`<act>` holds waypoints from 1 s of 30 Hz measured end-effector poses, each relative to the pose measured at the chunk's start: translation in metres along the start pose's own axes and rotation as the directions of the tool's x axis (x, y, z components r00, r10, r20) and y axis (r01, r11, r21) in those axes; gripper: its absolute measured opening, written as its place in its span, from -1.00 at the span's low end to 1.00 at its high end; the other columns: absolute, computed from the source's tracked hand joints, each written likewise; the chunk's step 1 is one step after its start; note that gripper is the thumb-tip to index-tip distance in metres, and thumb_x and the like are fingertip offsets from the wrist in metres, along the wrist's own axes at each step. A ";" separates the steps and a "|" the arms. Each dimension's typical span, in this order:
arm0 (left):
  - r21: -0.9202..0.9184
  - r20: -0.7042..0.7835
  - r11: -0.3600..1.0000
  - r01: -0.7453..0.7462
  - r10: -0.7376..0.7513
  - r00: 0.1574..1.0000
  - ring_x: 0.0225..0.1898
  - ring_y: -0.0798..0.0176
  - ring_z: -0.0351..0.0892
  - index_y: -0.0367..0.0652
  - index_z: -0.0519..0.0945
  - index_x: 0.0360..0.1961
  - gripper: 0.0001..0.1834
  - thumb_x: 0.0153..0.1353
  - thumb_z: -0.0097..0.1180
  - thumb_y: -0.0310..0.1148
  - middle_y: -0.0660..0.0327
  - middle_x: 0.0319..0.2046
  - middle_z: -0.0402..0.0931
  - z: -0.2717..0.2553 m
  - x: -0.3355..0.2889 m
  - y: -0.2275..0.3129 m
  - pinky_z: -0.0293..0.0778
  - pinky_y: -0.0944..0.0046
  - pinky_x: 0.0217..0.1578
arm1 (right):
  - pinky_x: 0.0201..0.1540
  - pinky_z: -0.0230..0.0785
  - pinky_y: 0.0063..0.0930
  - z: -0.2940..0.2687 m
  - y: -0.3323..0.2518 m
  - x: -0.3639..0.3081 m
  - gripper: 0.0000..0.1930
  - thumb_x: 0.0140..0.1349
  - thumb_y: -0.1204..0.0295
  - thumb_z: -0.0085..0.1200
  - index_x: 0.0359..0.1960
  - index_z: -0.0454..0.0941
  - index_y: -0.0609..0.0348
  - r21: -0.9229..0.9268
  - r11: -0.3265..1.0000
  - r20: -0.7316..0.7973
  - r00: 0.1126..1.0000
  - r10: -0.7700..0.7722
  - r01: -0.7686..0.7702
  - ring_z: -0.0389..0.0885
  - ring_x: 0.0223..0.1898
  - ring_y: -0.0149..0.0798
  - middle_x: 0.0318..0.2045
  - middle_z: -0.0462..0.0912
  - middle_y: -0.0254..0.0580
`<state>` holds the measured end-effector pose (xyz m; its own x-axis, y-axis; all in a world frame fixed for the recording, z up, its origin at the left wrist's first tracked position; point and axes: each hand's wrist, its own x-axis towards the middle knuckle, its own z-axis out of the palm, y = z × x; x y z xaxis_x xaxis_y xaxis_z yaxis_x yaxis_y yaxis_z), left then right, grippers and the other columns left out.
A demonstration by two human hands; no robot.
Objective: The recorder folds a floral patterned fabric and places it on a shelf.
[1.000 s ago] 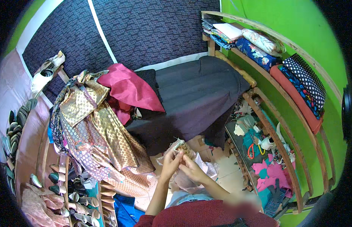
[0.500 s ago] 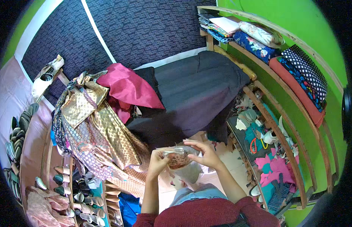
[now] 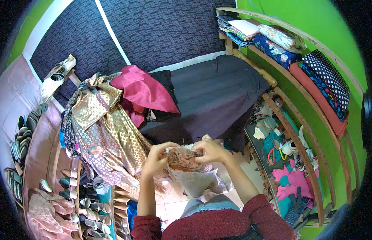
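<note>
Pinching the upper edge of a small patterned fabric piece (image 3: 185, 158), the fingers of the left hand (image 3: 157, 157) and right hand (image 3: 210, 151) are seen closed on the cloth, which is held at chest height above a pale lining (image 3: 194, 182) that hangs beneath it. The material looks light, thin and limp, likely to sag unless taken at its edges or corners. Gold brocade garments (image 3: 102, 132) are draped to the left, a dark mattress (image 3: 218, 92) lies beyond, and folded textiles fill wooden shelves (image 3: 292, 132) at right.
</note>
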<state>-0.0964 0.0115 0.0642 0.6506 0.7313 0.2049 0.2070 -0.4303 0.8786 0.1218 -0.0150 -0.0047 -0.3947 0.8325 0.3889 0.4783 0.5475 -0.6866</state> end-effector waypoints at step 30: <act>0.175 -0.672 0.945 -0.276 0.320 0.668 -0.42 0.55 0.32 -0.25 0.50 -0.24 -0.82 0.24 -0.04 -0.37 0.35 -0.42 0.43 -0.094 0.061 0.016 0.24 0.55 -0.40 | -0.26 0.22 -0.25 -0.027 -0.016 -0.020 -0.72 -0.19 0.25 0.16 -0.46 0.56 0.18 -0.686 0.719 0.438 0.729 0.527 -0.108 0.56 -0.27 -0.16 -0.31 0.58 -0.11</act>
<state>-0.1222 0.0985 0.1315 0.0095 0.7063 0.7078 0.1440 -0.7014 0.6980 0.1426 -0.0380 0.0152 -0.3790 0.8579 -0.3471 0.9250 0.3625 -0.1140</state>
